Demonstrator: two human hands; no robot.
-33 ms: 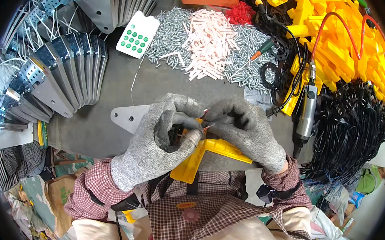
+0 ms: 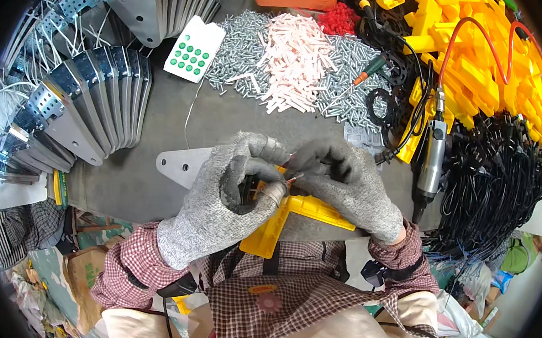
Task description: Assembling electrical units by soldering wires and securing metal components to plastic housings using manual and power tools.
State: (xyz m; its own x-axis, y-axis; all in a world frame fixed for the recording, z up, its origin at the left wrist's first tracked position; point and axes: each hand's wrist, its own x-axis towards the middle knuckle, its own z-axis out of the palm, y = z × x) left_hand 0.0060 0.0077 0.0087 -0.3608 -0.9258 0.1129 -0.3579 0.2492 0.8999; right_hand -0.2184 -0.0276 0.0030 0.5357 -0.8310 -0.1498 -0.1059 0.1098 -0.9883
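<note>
Both hands wear grey work gloves and meet above yellow plastic parts at the table's near edge. My left hand (image 2: 236, 179) is closed, its thumb and fingers pinching thin wire ends, one of them a reddish wire (image 2: 291, 179). My right hand (image 2: 348, 184) is closed too, its fingertips pressed together at the same wires; the exact grip is partly hidden. Beneath them lies an angled yellow plastic housing (image 2: 321, 211), one arm of it reaching over the table edge. Beside my left hand, a flat grey metal plate (image 2: 180, 166) with holes lies partly covered.
Metal brackets (image 2: 107, 88) stand in rows at left. Farther back are a white card with green dots (image 2: 194, 49), screws (image 2: 238, 47), pale pink plugs (image 2: 297, 58) and a screwdriver (image 2: 370, 70). At right are a power screwdriver (image 2: 433, 155), yellow housings (image 2: 473, 64) and black cables (image 2: 490, 184).
My right fingertips have shifted very slightly at the wire ends. Everything else looks the same.
</note>
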